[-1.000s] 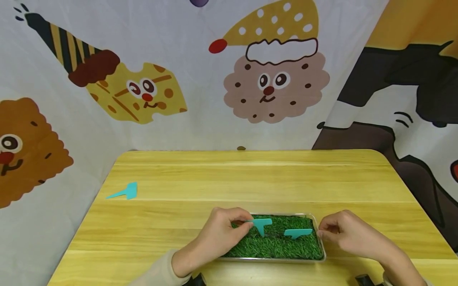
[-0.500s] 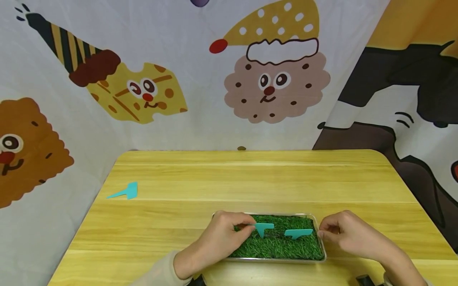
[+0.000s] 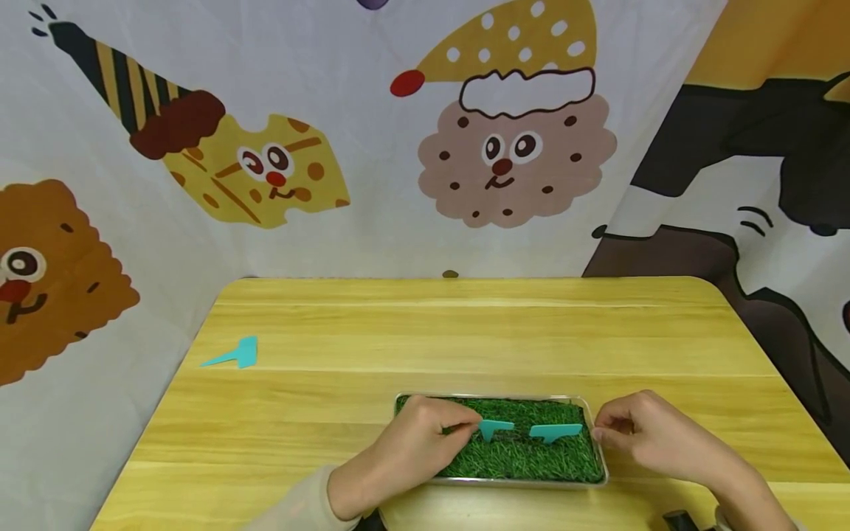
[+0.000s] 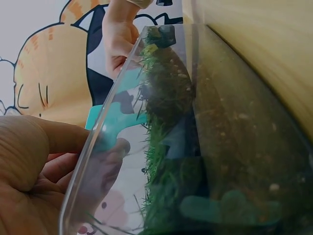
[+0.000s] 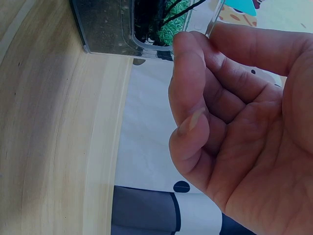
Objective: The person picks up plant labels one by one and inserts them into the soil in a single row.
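My left hand (image 3: 418,446) pinches one end of a teal T-shaped plant label (image 3: 497,425) between thumb and fingers. The label stands upright, its stem down in green artificial grass (image 3: 518,467) inside a clear plastic box (image 3: 511,483). To its right a second teal plant label (image 3: 555,431) stands in the same grass, its head low over the blades. At the box's right end my right hand (image 3: 664,442) pinches the rim; the right wrist view shows its thumb and index finger (image 5: 188,63) at that edge. Through the box wall, the left wrist view shows dark soil (image 4: 230,122) under the grass.
A third teal plant label (image 3: 247,352) lies flat on the wooden table (image 3: 398,332) toward the left edge. Behind and beside the table hangs a cloth (image 3: 372,243) printed with cartoon figures.
My left hand has moved slightly right and down, and the label it holds has sunk deeper into the grass. The right hand stays at the box rim.
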`<control>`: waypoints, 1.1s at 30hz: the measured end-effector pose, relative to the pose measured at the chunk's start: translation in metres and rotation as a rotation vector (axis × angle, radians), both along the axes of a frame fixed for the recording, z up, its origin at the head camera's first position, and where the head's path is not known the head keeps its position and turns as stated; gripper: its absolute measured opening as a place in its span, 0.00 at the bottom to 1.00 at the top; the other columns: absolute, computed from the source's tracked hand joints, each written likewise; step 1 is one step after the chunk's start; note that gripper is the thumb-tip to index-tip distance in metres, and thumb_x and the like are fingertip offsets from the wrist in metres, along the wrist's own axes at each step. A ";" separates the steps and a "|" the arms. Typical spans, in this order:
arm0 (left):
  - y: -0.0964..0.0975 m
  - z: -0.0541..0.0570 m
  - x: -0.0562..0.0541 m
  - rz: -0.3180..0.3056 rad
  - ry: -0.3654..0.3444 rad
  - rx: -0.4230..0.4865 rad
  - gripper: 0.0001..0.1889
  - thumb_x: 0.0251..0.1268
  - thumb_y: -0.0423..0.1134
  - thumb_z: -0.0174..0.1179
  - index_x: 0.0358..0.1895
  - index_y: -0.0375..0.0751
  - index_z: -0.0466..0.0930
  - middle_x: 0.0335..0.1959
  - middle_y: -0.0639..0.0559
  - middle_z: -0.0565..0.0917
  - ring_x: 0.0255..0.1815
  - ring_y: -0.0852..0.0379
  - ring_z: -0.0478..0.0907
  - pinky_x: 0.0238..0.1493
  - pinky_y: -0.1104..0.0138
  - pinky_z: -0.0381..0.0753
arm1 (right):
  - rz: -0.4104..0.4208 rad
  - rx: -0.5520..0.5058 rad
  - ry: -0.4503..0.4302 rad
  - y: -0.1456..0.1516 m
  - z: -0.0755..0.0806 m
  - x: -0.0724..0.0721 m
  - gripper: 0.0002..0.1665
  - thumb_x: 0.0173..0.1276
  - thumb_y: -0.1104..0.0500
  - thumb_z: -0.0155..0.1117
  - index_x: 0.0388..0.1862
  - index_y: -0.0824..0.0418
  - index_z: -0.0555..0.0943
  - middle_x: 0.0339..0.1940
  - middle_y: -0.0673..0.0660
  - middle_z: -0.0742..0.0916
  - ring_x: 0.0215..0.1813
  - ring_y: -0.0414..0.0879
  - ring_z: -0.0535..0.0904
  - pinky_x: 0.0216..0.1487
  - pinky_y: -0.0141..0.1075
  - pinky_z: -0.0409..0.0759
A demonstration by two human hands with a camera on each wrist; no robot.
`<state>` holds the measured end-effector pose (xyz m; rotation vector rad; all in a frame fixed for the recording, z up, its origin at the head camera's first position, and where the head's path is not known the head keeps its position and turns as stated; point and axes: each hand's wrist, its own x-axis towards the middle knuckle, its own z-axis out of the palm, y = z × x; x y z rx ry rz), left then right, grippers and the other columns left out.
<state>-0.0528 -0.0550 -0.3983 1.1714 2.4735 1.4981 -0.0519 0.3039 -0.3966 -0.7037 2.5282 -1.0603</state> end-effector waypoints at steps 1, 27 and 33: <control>0.000 0.000 0.000 -0.001 -0.001 -0.007 0.11 0.69 0.22 0.65 0.48 0.36 0.91 0.44 0.46 0.92 0.49 0.61 0.88 0.50 0.78 0.81 | 0.000 0.000 0.001 0.000 0.000 0.000 0.13 0.74 0.64 0.69 0.31 0.47 0.87 0.22 0.40 0.82 0.23 0.29 0.69 0.21 0.31 0.71; 0.000 0.002 0.001 0.017 -0.022 -0.072 0.11 0.69 0.22 0.65 0.49 0.35 0.91 0.46 0.46 0.91 0.50 0.62 0.87 0.50 0.79 0.80 | -0.008 0.006 0.008 0.001 -0.004 0.001 0.12 0.73 0.65 0.69 0.32 0.50 0.87 0.22 0.38 0.80 0.23 0.29 0.68 0.21 0.30 0.69; -0.001 0.002 0.000 0.022 0.071 -0.049 0.11 0.67 0.21 0.66 0.47 0.34 0.91 0.44 0.45 0.91 0.48 0.59 0.89 0.50 0.79 0.81 | 0.000 0.003 0.016 0.000 -0.002 0.000 0.13 0.73 0.65 0.69 0.31 0.48 0.87 0.22 0.38 0.81 0.23 0.29 0.68 0.21 0.30 0.70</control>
